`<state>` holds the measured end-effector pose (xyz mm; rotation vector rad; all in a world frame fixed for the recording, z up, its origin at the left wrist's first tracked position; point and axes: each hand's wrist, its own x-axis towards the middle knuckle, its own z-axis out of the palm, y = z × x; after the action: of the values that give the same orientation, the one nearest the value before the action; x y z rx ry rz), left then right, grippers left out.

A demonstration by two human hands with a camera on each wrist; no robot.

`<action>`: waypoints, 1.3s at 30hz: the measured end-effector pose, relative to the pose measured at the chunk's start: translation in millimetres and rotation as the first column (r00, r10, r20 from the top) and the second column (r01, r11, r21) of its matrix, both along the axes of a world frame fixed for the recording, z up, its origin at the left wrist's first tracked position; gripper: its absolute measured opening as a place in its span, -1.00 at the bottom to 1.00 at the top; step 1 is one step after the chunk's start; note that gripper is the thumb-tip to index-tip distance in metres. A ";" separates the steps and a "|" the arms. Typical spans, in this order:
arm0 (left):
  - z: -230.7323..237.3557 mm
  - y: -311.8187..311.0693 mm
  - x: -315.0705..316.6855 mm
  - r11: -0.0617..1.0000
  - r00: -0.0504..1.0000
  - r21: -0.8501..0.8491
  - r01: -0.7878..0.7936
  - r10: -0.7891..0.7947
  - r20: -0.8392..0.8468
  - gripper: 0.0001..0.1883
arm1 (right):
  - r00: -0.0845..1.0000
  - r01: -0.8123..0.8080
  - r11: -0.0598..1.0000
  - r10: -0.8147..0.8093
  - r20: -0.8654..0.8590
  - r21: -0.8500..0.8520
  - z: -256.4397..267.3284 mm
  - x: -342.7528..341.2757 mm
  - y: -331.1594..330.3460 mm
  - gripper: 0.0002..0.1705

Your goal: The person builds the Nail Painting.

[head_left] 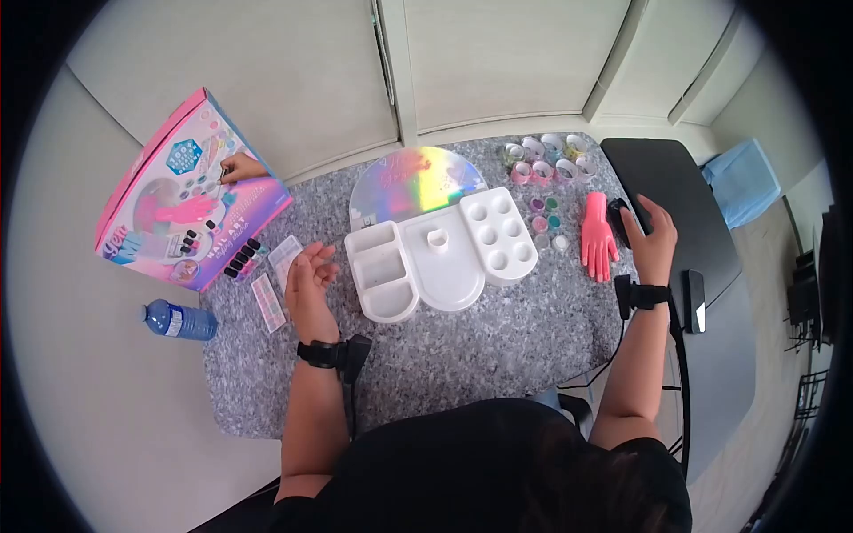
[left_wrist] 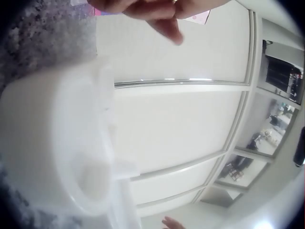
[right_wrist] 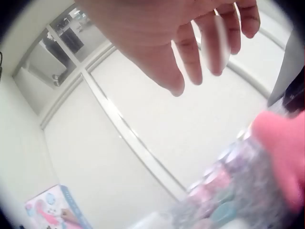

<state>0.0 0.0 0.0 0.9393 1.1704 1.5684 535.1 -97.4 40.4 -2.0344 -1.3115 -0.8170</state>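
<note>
My left hand [head_left: 313, 289], its fingers loosely bent and holding nothing, hovers between a clear plastic case [head_left: 284, 258] and the white compartment tray [head_left: 380, 313]. In the left wrist view, that tray [left_wrist: 38, 124] looms large below the hand. On the right, my other hand [head_left: 655, 242] is spread with nothing in its grasp, beside a small black object [head_left: 619, 222]. A pink model hand [head_left: 597, 233] lies palm down just left of it. The right wrist view shows straight, separated fingers above the pink model hand [right_wrist: 286, 152].
A holographic half-round panel [head_left: 382, 186] stands behind the tray. Several small jars [head_left: 542, 169] and round pots [head_left: 539, 224] sit at the right. At the left are a nail art box [head_left: 191, 200], black-capped polish bottles [head_left: 242, 259], a pink sheet [head_left: 267, 302] and a water bottle [head_left: 182, 320].
</note>
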 end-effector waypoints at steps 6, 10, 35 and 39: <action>-1.5 -3.2 -6.9 0.999 0.997 0.005 -0.046 0.046 0.066 -0.44 | 0.722 -0.492 0.867 0.351 -0.597 -0.085 29.7 -89.5 49.0 -0.77; -5.4 -1.9 -7.8 0.996 0.997 0.064 -0.066 0.063 0.046 -0.42 | 0.799 -0.558 0.805 0.454 -0.394 -0.202 -4.4 -96.6 85.4 -0.75; -20.1 -2.3 -6.1 0.913 0.756 -0.087 0.398 -0.380 -0.533 -0.39 | 0.594 -0.731 0.646 0.441 -0.673 -0.222 18.6 -180.6 105.0 -0.72; -18.4 -1.2 -7.6 0.899 0.762 -0.070 0.431 -0.405 -0.505 -0.42 | 0.702 -0.688 0.674 0.523 -0.484 -0.270 20.6 -179.7 98.8 -0.72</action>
<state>-7.6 -1.2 -18.4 1.5986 1.1620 1.0082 355.4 1.4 61.1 -1.7046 -1.9021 0.1997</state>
